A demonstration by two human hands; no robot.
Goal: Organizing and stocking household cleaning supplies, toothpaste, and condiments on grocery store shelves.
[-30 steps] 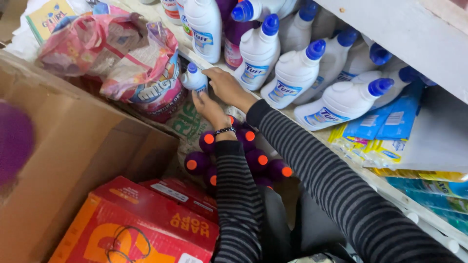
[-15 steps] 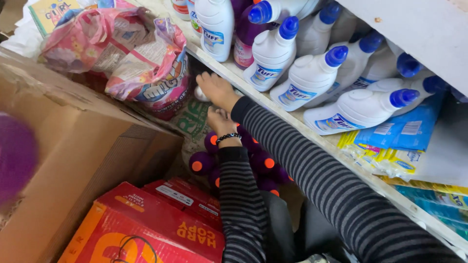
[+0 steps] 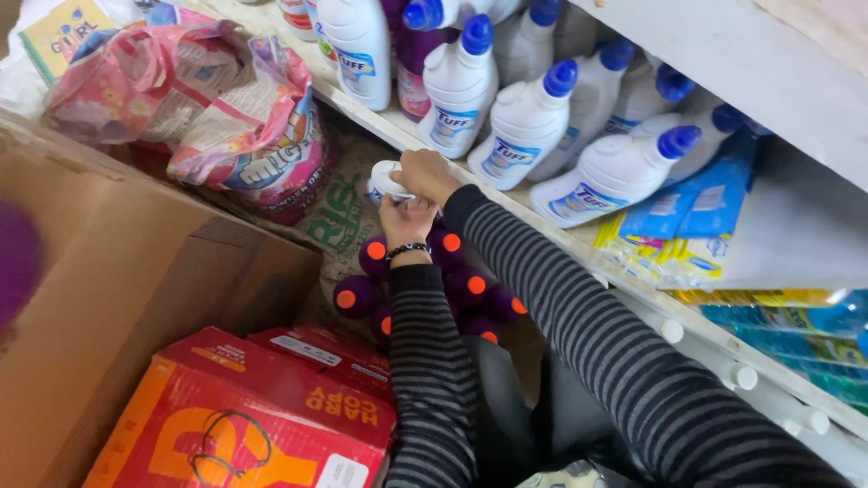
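Both hands grasp one white bottle (image 3: 387, 181) just under the shelf edge (image 3: 579, 244), at 12 o'clock from the purple bottles (image 3: 425, 289). The right hand (image 3: 427, 174) closes over its top, the left hand (image 3: 407, 220) holds it from below. It looks like stiff, smooth plastic, maybe heavy with liquid and a little slippery. Holding the body with one hand under the base seems safest.

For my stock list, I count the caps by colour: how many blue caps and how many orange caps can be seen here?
Blue caps on the shelf: 8
Orange caps below it: 7
Total: 15
The white bottle, held by the left hand and the right hand, shows no cap.
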